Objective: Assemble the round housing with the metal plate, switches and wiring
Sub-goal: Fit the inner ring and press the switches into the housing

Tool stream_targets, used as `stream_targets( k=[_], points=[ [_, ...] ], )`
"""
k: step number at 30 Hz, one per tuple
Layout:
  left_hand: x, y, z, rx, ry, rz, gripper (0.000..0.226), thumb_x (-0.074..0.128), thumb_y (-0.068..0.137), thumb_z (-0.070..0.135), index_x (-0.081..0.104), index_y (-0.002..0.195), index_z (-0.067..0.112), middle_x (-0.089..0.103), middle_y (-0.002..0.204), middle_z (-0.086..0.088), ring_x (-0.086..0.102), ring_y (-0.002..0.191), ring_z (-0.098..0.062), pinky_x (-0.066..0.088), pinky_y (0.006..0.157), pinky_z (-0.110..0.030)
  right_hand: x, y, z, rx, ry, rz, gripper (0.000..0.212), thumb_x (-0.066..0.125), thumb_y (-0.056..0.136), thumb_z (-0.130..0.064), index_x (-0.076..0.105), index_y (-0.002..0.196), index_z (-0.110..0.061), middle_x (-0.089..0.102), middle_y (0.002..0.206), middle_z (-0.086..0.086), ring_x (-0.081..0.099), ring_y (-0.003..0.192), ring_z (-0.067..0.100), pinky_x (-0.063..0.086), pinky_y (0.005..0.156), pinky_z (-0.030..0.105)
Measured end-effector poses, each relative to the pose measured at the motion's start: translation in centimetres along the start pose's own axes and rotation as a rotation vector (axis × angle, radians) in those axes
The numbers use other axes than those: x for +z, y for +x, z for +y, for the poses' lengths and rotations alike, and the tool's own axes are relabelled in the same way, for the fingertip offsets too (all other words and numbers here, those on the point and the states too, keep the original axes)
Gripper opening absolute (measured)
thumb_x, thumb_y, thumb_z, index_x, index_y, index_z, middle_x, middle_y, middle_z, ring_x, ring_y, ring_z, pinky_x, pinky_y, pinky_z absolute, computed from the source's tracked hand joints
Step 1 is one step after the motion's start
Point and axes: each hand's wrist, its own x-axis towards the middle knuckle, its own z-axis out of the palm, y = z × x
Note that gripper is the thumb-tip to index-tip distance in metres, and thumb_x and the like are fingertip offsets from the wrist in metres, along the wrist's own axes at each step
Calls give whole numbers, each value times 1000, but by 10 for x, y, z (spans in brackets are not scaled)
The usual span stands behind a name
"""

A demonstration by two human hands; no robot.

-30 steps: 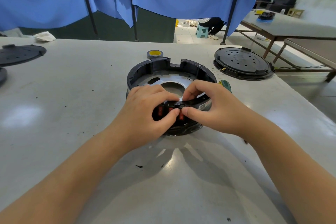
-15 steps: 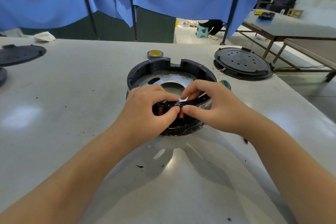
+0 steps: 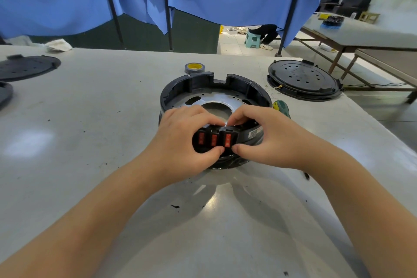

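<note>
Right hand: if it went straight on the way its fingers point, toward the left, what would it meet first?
Likely the left hand: the right hand points at it across the switch block, thumbs nearly touching.

Bare table (image 3: 112, 142) left of the housing (image 3: 180, 88); screwdriver (image 3: 281, 107) crowds its right.

Both forearms are bare right down to the left hand (image 3: 180, 140) and right hand (image 3: 268, 140), no sleeves showing.

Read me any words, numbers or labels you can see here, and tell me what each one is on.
None can be read.
White label on the round housing, near the right hand: print too small.
Red switches, held by both hands: markings blurred.
Tape roll: no legible text.
</note>
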Motion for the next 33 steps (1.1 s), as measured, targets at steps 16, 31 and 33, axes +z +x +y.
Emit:
stream_targets(
  k=[16,31,33],
  points=[
    [8,0,5,-44,57,56,31,66,68,33,67,98,24,63,90,12,57,88,-13,42,86,-41,7,0,2,-33,-21,56,35,70,76,-17,62,109,-25,58,78,-18,58,80,-2,45,70,11],
    [-6,1,-8,-14,-96,19,23,70,85,21,73,107,27,58,98,7,55,97,-11,46,87,-32,9,0,7,4,-1,129,27,61,84,-44,63,108,-32,65,89,-17,62,89,0,53,79,24],
    [-6,1,-10,-14,-84,16,24,69,85,22,73,108,29,56,95,8,53,96,-13,43,85,-28,9,1,8,-1,0,129,25,62,85,-42,63,108,-33,65,90,-17,62,90,-1,52,79,22]
  ],
)
